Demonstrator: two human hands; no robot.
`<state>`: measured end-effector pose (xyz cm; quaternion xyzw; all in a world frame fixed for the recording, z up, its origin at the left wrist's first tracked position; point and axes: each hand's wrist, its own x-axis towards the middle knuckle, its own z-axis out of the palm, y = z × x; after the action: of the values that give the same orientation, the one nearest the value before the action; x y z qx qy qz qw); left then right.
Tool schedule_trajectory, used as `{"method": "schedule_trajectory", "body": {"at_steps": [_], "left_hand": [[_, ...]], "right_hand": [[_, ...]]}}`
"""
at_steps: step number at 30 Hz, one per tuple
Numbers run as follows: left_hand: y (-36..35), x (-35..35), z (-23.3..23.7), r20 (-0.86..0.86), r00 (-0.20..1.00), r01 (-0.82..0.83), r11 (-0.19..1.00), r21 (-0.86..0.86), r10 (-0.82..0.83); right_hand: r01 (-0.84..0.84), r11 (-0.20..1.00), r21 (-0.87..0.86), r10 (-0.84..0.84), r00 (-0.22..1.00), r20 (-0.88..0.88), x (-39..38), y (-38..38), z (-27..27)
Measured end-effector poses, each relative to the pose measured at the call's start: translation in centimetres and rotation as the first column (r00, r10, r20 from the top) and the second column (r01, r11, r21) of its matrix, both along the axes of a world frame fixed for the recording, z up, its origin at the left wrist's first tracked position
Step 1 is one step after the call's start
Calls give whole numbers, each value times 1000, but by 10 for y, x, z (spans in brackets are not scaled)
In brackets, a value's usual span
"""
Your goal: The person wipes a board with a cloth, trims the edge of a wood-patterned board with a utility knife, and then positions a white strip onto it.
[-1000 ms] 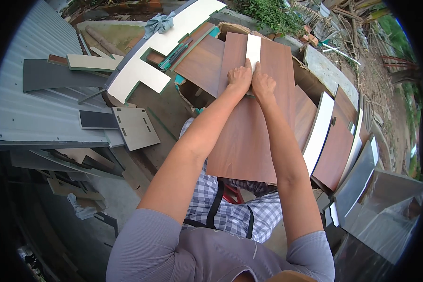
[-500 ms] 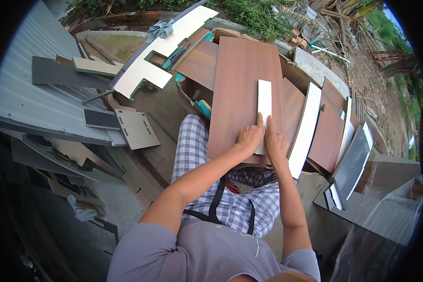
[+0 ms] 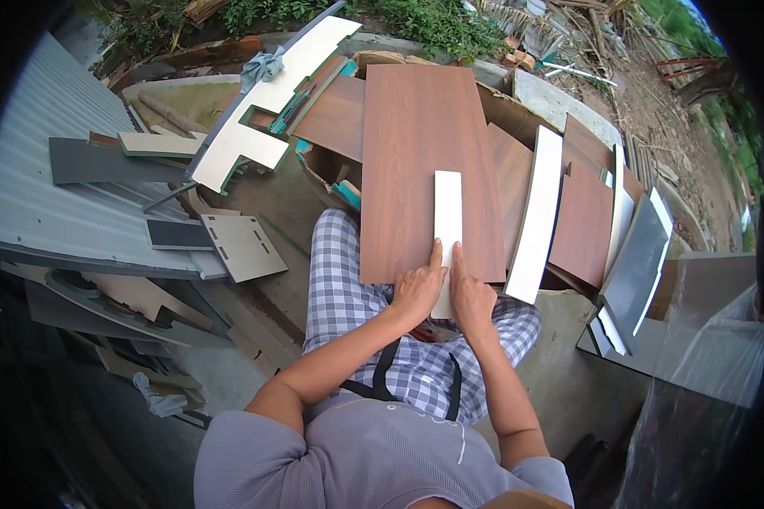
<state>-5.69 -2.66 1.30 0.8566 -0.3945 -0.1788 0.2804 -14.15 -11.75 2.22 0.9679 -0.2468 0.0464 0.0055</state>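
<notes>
A narrow white strip (image 3: 448, 206) lies lengthwise on a large brown wood-grain board (image 3: 407, 153), its near end reaching past the board's front edge. My left hand (image 3: 418, 293) is at the strip's left side, index finger stretched along it and the other fingers curled at its edge. On the right side, my right hand (image 3: 473, 297) mirrors this, with its index fingertip on the strip close to the left one. Both thumbs are largely hidden. The board rests over an opened cardboard box (image 3: 335, 174) in front of my checkered trousers.
A longer white panel (image 3: 536, 216) and a smaller brown board (image 3: 581, 225) stand to the right. At the left, a white cut-out panel (image 3: 263, 127) carries a grey-blue cloth (image 3: 261, 68). Clear plastic sheeting (image 3: 705, 390) hangs at the lower right.
The white strip and both hands have moved toward my body, so the strip's near end now extends past the board's edge. The whole view has also shifted slightly.
</notes>
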Motion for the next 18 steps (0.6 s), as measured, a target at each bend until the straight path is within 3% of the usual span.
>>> {"method": "schedule_trajectory", "body": {"at_steps": [3,7,16,18], "left_hand": [[1,7,2,-33,999,-1,999,53,3],[-3,21,-4,-28,995,-97,995,-6,97],[-43,104,-23,74,981,-176,984,-29,178],[-57,128,-26,165,975,-155,988,19,150]], "right_hand": [[-61,993,-103,75,987,141,8,-3,-9],[-23,1000,-13,23,999,-25,29,-3,-1],[-73,997,-6,73,996,56,116,-39,-19],[-73,995,-73,79,993,86,140,-53,-26]]}}
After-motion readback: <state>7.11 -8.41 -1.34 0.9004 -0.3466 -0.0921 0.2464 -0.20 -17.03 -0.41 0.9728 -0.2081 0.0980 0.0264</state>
